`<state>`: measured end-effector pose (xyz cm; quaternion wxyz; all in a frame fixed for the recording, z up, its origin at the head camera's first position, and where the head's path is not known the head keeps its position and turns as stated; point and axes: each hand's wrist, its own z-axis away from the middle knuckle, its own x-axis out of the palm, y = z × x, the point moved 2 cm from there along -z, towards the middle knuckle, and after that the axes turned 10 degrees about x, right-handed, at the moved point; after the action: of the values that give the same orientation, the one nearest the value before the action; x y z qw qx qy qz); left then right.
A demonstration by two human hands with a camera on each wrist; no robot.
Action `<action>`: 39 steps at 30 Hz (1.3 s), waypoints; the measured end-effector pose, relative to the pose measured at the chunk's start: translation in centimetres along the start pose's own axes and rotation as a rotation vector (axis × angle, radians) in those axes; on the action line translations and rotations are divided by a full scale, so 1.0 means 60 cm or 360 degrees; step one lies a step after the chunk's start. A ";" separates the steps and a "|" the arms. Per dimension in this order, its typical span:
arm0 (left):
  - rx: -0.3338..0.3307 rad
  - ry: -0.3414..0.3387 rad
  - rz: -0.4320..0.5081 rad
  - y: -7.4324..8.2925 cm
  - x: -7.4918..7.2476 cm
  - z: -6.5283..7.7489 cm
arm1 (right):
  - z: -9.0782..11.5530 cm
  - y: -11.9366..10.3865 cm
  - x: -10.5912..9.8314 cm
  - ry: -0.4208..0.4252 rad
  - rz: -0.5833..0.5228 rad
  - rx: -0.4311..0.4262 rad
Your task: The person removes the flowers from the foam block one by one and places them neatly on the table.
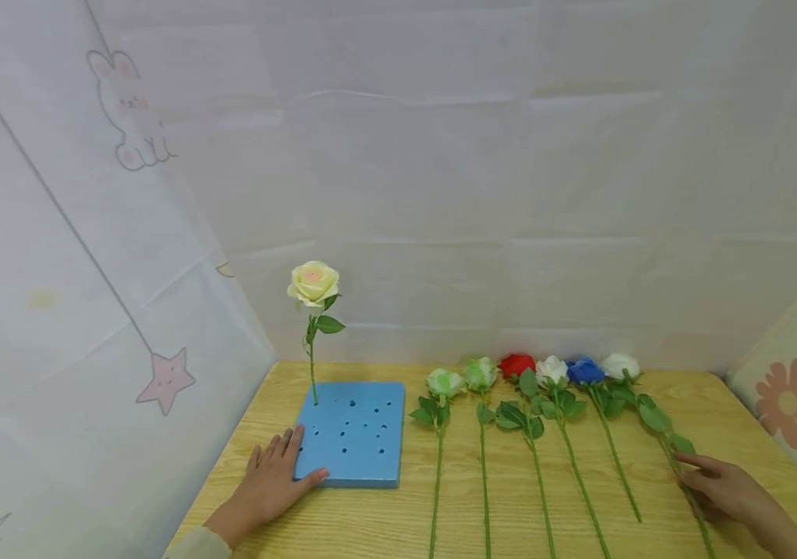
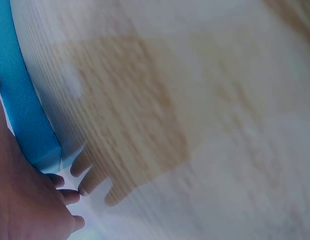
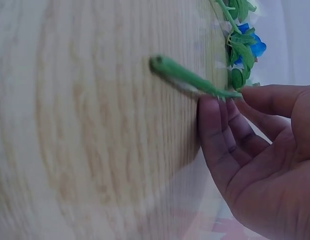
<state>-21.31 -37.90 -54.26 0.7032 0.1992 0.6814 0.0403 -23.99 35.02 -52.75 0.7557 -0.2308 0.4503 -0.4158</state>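
Note:
My left hand (image 1: 269,481) rests at the left edge of a blue foam block (image 1: 363,462) with several holes, its thumb on the front edge and its fingers spread. In the left wrist view the same hand (image 2: 29,200) lies against the block's side. A pale yellow rose (image 1: 313,283) stands upright in the block's back left hole. At the far right, my right hand (image 1: 730,489) pinches the stem of a white rose (image 1: 621,366) lying on the table. The right wrist view has the green stem (image 3: 187,77) between thumb and fingers, its cut end pointing away from the hand.
On the wooden table (image 1: 363,524) several more roses lie in a row: two pale green-white roses (image 1: 444,383), a red rose (image 1: 516,365), another white rose (image 1: 551,371) and a blue rose (image 1: 586,370). Pale printed sheets (image 1: 398,194) hang behind and at both sides.

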 end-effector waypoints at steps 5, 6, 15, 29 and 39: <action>0.0001 0.0007 -0.0003 -0.001 0.000 0.000 | 0.005 -0.007 -0.004 0.0049 0.0135 -0.0043; 0.0000 0.0005 -0.0004 -0.001 0.000 0.000 | 0.006 -0.010 -0.005 0.0061 0.0162 -0.0054; -0.0003 0.0007 -0.0007 -0.003 -0.001 0.001 | 0.010 -0.039 -0.004 0.0054 0.0148 -0.0111; 0.0013 0.0021 -0.0017 0.001 -0.002 0.005 | 0.011 -0.114 0.051 0.0042 0.0112 -0.0324; 0.0040 0.0049 -0.0061 0.001 0.000 0.001 | 0.012 -0.158 0.097 0.0027 0.0063 -0.0473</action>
<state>-21.27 -37.87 -54.28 0.6907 0.1942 0.6963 0.0213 -25.91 24.91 -48.39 0.7174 -0.3278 0.5177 -0.3315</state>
